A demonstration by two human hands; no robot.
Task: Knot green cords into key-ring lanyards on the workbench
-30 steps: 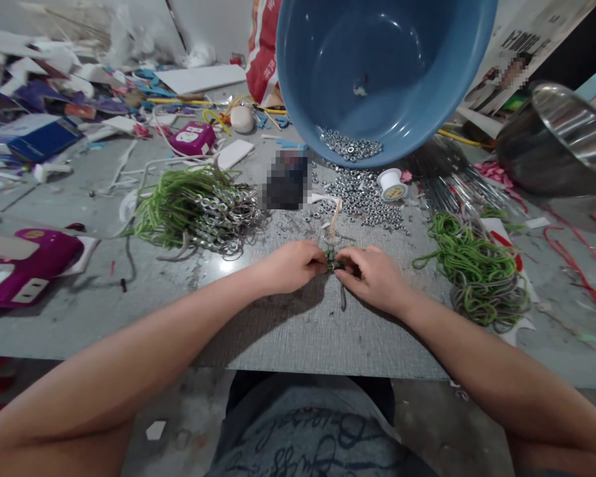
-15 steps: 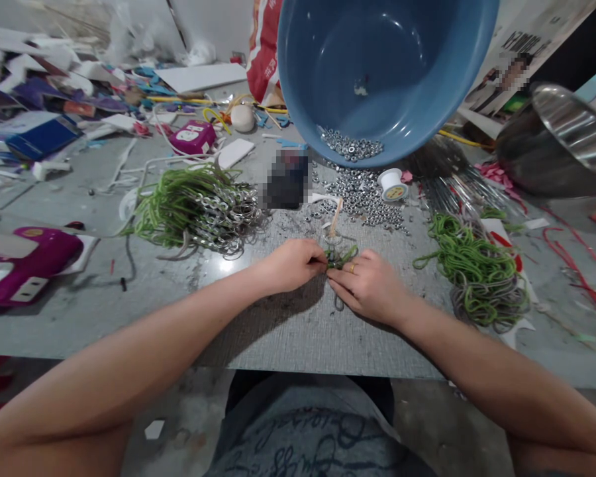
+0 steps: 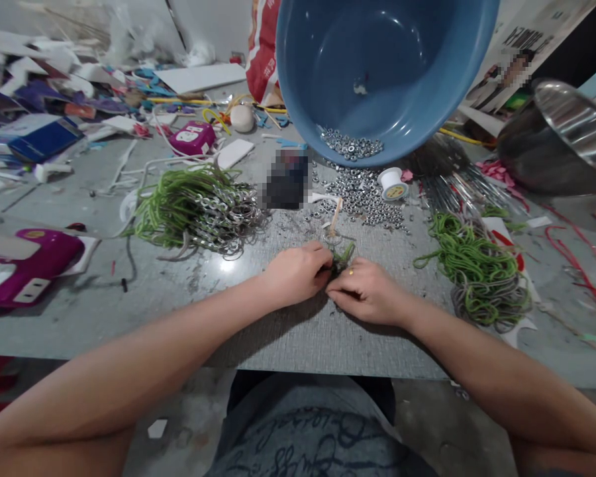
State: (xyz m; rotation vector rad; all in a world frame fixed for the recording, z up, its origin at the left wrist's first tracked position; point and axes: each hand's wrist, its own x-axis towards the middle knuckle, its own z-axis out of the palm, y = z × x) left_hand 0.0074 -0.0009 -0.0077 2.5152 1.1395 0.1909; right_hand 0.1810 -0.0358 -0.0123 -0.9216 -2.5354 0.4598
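Observation:
A short length of green cord (image 3: 346,252) sits between my two hands at the middle of the table's near side. My left hand (image 3: 300,273) is closed, its thumb and fingertips pinching the cord from the left. From the right, my right hand (image 3: 372,290), with a ring on one finger, has its fingers bent and closed on the same cord. The fingers cover most of it, so its exact shape is hidden. Just beyond it lies a thin pale strip (image 3: 336,217) running away from my hands.
A blue basin (image 3: 377,73) tilts toward me, with metal nuts (image 3: 365,192) inside and spilled before it. Green-and-grey cord bundles lie left (image 3: 173,205) and right (image 3: 481,271). A white spool (image 3: 393,185), purple power strips (image 3: 34,265) and a steel bowl (image 3: 551,139) stand around.
My left hand has moved slightly right and nearer me, its fingers curled more. The grey loop that hung below my fingers no longer shows. My right hand has shifted little.

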